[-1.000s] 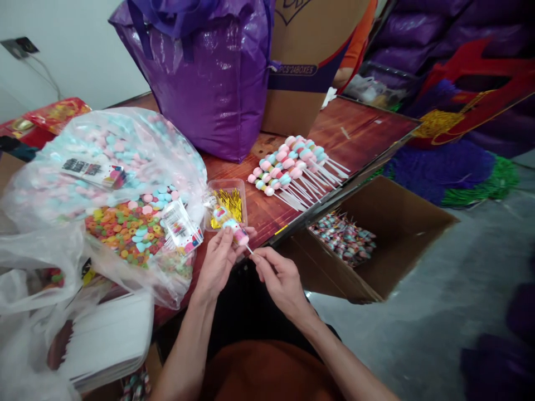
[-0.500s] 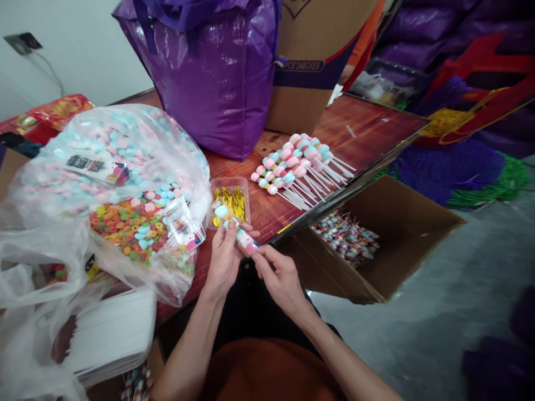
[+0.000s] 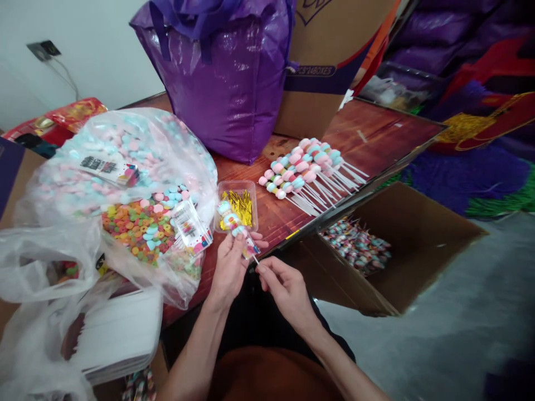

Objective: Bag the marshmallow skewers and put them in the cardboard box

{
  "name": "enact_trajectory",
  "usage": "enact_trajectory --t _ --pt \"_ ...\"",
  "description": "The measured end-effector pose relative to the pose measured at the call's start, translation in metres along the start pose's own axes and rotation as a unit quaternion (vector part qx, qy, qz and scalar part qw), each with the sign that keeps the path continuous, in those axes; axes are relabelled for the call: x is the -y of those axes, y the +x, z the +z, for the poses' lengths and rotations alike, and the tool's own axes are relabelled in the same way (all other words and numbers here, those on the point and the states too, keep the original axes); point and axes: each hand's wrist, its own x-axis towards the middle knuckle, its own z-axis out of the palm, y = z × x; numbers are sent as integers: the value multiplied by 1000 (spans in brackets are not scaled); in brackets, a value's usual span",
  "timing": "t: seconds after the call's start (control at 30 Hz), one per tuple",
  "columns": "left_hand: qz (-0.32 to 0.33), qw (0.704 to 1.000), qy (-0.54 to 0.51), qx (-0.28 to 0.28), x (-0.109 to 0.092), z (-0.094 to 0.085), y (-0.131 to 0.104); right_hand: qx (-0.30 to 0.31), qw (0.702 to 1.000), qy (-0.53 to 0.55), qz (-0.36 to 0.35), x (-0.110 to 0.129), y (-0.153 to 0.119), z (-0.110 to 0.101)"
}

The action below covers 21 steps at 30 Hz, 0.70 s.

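Observation:
My left hand [image 3: 232, 262] is closed around the lower part of a candy skewer [image 3: 231, 219] in a clear printed wrapper. My right hand [image 3: 281, 281] pinches the white stick at the skewer's lower end. The candy end points up and left, over a clear tub [image 3: 256, 207] of gold twist ties [image 3: 243, 207]. Bare candy skewers [image 3: 303, 164] in pink, blue and white lie in a pile to the right, sticks toward the table's front edge. On the left, printed wrappers [image 3: 190, 224] rest on an open bag of ring candies [image 3: 136, 225].
A purple bag [image 3: 225, 83] and a cardboard carton [image 3: 321, 83] stand at the back of the table. Below its right edge, an open box [image 3: 422, 256] holds many wrapped skewers [image 3: 357, 245]. At front left are white trays [image 3: 119, 334] and plastic bags [image 3: 37, 262].
The right hand has slid down from the wrapper's printed end onto the stick, which now shows between the hands. The whole view has shifted slightly.

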Motion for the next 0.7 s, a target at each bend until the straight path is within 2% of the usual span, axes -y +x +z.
enact_trajectory --t 0.1,0.3,0.43,0.5,0.57,0.63,0.7 --pt "-3 1000 1 3 0 -4 -5 -5 1000 -4 -24 3 3 8" --pt "67 997 37 -25 -2 -18 -13 39 999 -18 -26 17 9 18" --pt "95 991 86 -27 -7 -22 -20 32 996 80 29 27 21 34" --pt "77 995 60 -13 -15 -24 -24 43 983 156 80 31 26 42" --pt "51 999 8 6 -25 -27 -26 78 972 187 116 37 31 46" --pt "51 998 -30 9 -33 -32 -26 159 976 118 95 46 38 42" --pt "95 994 -51 -18 -36 -36 -24 218 974 -60 19 56 49 36"
